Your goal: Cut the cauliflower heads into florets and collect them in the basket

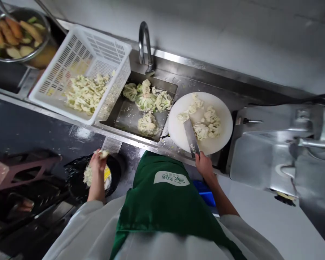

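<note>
My right hand (204,164) is closed round the handle of a cleaver (191,137), its blade resting on a round white cutting board (178,139). Cut cauliflower florets (211,117) lie on the board beside the blade. Over a black-lined bin (73,177), my left hand (98,162) grips a pale piece of cauliflower (103,154). More cauliflower scraps show in the bin below that hand. Several cauliflower heads (146,101) sit in the steel sink (124,121), left of the board. A white plastic basket (113,94) holds a pile of florets (88,94).
A faucet (144,43) rises behind the sink. At the far left stands a pot (43,54) of carrots and other vegetables. Steel equipment (265,155) borders the board on the right. A pink stool (18,171) is on the floor at left, near the bin.
</note>
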A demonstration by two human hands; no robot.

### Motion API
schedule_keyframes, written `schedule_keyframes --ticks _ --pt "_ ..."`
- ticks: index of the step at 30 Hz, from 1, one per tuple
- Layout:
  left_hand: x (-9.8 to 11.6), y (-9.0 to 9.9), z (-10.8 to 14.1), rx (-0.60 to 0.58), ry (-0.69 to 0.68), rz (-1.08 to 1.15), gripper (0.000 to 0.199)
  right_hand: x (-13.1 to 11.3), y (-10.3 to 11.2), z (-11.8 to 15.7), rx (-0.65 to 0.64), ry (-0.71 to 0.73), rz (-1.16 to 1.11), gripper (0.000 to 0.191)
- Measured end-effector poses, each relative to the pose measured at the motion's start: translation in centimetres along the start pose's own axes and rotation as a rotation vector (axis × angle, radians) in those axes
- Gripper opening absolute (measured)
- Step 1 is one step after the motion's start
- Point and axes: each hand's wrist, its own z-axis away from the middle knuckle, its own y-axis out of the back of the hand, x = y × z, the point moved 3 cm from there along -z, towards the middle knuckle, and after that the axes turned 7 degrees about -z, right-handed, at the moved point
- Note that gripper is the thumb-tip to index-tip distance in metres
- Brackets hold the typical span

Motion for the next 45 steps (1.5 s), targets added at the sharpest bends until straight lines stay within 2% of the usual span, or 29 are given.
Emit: schedule_keyframes --ticks 3,4,6,7,8,9,10,12,15,17,19,21,23,27,30,34,39,42,45 --pt "1.1 -14.5 1.3 -0.250 -0.075 -0.017 0.046 0.0 0.4 -0.3 0.013 -0.023 -0.010 0.032" --pt "1.9 -19.6 2.7 -0.396 -0.209 -0.078 0.044 -0.1 0.6 -0.4 0.014 -0.022 -0.017 0.032" --pt "3.5 -28.7 6.4 -0.660 -0.631 -0.217 0.030 -0.2 0.7 -0.5 0.013 -0.025 -0.030 0.032" --pt "3.9 -32.3 8.5 -0.798 -0.840 -0.273 0.023 -0.3 0.7 -0.5 0.011 -0.031 -0.037 0.032" --pt "4.0 -35.2 10.3 -0.940 -1.022 -0.327 0.018 -0.2 0.7 -0.5 0.006 -0.039 -0.046 0.033" --pt "3.8 -37.3 11.7 -1.057 -1.165 -0.379 0.016 -0.2 0.7 -0.4 -0.001 -0.046 -0.057 0.033" --pt "3.4 -38.6 12.7 -1.155 -1.270 -0.427 0.016 -0.1 0.6 -0.2 -0.008 -0.049 -0.069 0.033" --pt "2.2 -39.3 13.3 -1.248 -1.372 -0.509 0.018 0.2 0.3 0.4 -0.019 -0.049 -0.091 0.033" --pt "0.7 -37.3 12.6 -1.230 -1.371 -0.569 0.016 0.7 -0.2 2.0 -0.051 -0.064 -0.100 0.035" --pt "0.3 -35.4 12.0 -1.118 -1.300 -0.567 0.013 1.0 -0.7 3.3 -0.067 -0.089 -0.091 0.037" --pt "0.2 -34.0 11.6 -0.909 -1.183 -0.535 0.018 1.1 -1.0 4.5 -0.070 -0.085 -0.082 0.038" --pt "0.1 -33.4 11.5 -0.714 -1.076 -0.488 0.025 1.1 -1.2 5.3 -0.089 -0.041 -0.074 0.038" --pt "-0.1 -33.8 11.8 -0.631 -1.028 -0.459 0.029 1.2 -1.2 5.7 -0.117 0.014 -0.059 0.037" --pt "-0.7 -36.0 12.3 -0.651 -1.025 -0.489 0.030 1.9 -0.9 5.3 -0.131 0.054 0.006 0.036" --pt "-0.9 -36.9 12.2 -0.664 -1.010 -0.530 0.030 2.3 -0.5 4.9 -0.158 0.054 0.047 0.035" --pt "-1.1 -37.1 11.9 -0.682 -0.986 -0.558 0.029 1.7 -0.2 4.4 -0.209 0.060 0.083 0.031" --pt "-1.1 -36.8 12.0 -0.695 -0.971 -0.567 0.026 0.7 -0.2 2.4 -0.269 0.069 0.061 0.031" --pt "-0.2 -36.6 11.9 -0.710 -0.958 -0.530 0.026 1.7 0.2 2.0 -0.234 0.076 0.036 0.033" --pt "2.4 -37.0 10.0 -0.622 -0.875 -0.384 0.027 3.1 0.9 3.0 -0.185 0.093 0.032 0.037"
